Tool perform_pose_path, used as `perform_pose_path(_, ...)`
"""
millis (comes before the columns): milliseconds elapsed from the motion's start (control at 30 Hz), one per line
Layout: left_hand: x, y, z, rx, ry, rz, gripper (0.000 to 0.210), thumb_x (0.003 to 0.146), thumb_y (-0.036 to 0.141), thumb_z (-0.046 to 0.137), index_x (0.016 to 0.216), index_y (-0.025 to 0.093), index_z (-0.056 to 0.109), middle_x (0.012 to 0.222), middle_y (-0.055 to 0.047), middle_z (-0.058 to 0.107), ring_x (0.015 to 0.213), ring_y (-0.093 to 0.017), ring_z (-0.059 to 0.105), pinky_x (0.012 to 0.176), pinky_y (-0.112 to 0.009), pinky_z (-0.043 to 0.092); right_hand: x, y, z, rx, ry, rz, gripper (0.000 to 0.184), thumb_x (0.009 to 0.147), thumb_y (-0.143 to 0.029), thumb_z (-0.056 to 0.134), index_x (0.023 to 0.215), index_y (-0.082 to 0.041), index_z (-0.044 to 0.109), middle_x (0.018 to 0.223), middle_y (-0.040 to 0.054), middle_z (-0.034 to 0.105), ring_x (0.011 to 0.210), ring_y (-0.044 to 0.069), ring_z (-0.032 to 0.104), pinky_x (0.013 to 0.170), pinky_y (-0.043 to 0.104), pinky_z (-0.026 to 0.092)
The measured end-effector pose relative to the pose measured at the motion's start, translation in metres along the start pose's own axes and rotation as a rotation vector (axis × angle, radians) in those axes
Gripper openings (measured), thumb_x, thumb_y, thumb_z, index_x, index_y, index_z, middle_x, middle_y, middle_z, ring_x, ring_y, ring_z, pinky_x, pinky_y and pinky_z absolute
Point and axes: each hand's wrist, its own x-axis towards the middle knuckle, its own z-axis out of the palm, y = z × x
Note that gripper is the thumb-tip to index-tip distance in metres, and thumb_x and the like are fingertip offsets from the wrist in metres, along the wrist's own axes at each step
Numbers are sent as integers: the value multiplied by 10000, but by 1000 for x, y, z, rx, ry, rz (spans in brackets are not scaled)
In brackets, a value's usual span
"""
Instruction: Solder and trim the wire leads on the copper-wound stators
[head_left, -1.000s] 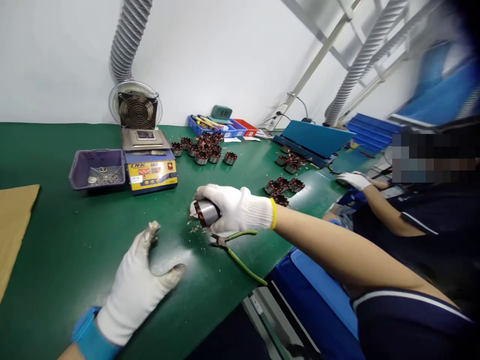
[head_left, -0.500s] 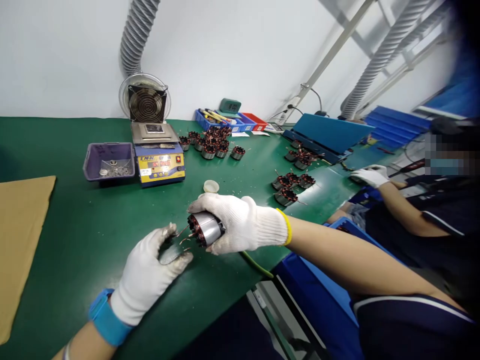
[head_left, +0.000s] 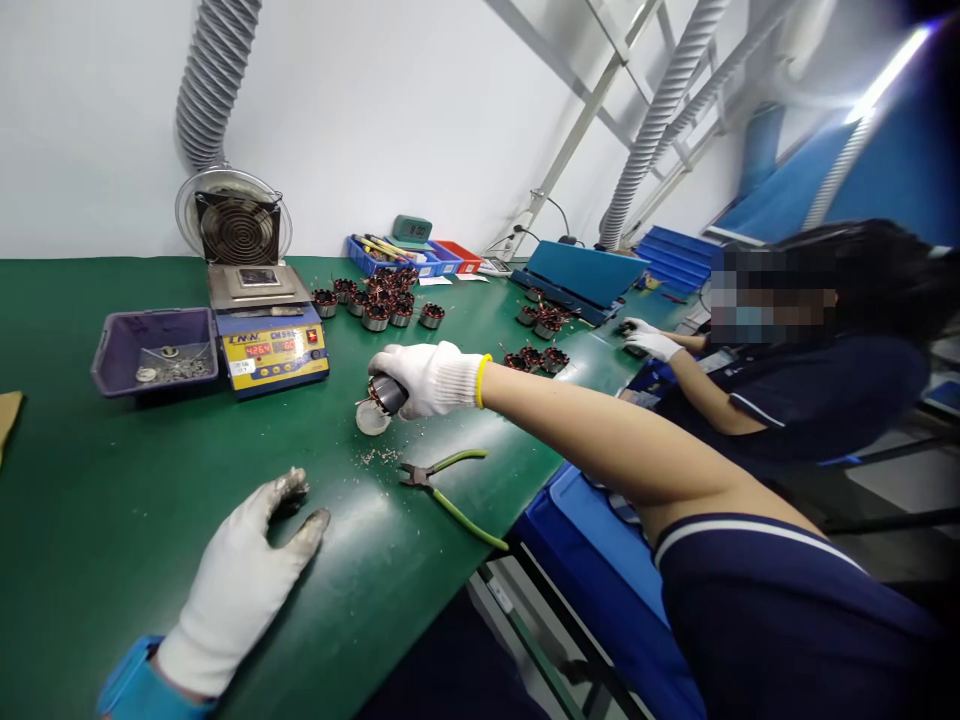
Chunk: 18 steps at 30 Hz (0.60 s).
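My right hand (head_left: 420,378), in a white glove, grips a motor stator (head_left: 388,393) with a grey metal shell and copper windings. The stator is tilted, its wire ends at the small round translucent cup (head_left: 372,418) on the green table; whether they touch the inside I cannot tell. My gloved left hand (head_left: 244,575) is over the table at the lower left, thumb and fingers apart with nothing between them. Its fingertips are dark with dirt. Green-handled cutting pliers (head_left: 450,490) lie spread on the table, in front of the cup, beside scattered small bits (head_left: 380,457).
A solder pot unit (head_left: 274,350) with a fan stands at the back left, beside a purple bin (head_left: 154,350). Several stators (head_left: 386,295) stand behind my right hand, others (head_left: 536,358) to the right. A co-worker's gloved hands (head_left: 651,340) are at the far right.
My right hand has carried the stator away from my left hand to the cup. The pliers, earlier mostly hidden, now show fully. The view has shifted to the right.
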Motion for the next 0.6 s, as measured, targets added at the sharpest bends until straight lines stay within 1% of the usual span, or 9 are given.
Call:
perform_pose_path(100, 0, 5, -1, -27, -8, -35, 650, 690, 576, 606, 1140, 108, 626, 1145, -145, 686, 1052, -304, 645, 1012, -480, 472, 8, -5, 4, -37, -70, -9, 580, 635, -399, 700, 1166, -247, 524, 1140, 81, 593, 907, 265, 638, 619, 312, 477)
perform_pose_path(200, 0, 6, -2, -26, -13, -46, 646, 683, 573, 611, 1135, 113, 627, 1142, -146, 688, 1047, -304, 647, 1012, -485, 470, 15, -6, 8, -84, -115, -28, 610, 622, -404, 727, 1170, -239, 517, 1123, 87, 589, 888, 267, 644, 632, 323, 488)
perform_pose_path(400, 0, 4, -1, -30, -24, -66, 665, 683, 583, 609, 1156, 116, 617, 1151, -144, 686, 1056, -304, 644, 1019, -491, 464, 21, -6, 14, -120, -144, -41, 655, 618, -408, 752, 1195, -224, 503, 1134, 103, 573, 924, 274, 638, 667, 329, 495)
perform_pose_path(500, 1, 3, 0, -27, -24, -74, 673, 681, 584, 607, 1166, 116, 615, 1169, -142, 679, 1082, -306, 632, 1039, -493, 446, 19, -9, 13, -119, -145, -36, 646, 629, -410, 744, 1198, -225, 501, 1134, 102, 567, 914, 275, 637, 651, 331, 494)
perform_pose_path(600, 1, 2, 0, -26, -22, -73, 657, 686, 575, 610, 1162, 122, 617, 1176, -141, 676, 1092, -305, 625, 1047, -494, 435, 11, -11, 7, -108, -117, -20, 622, 643, -400, 728, 1196, -230, 501, 1122, 93, 557, 874, 265, 634, 614, 321, 483)
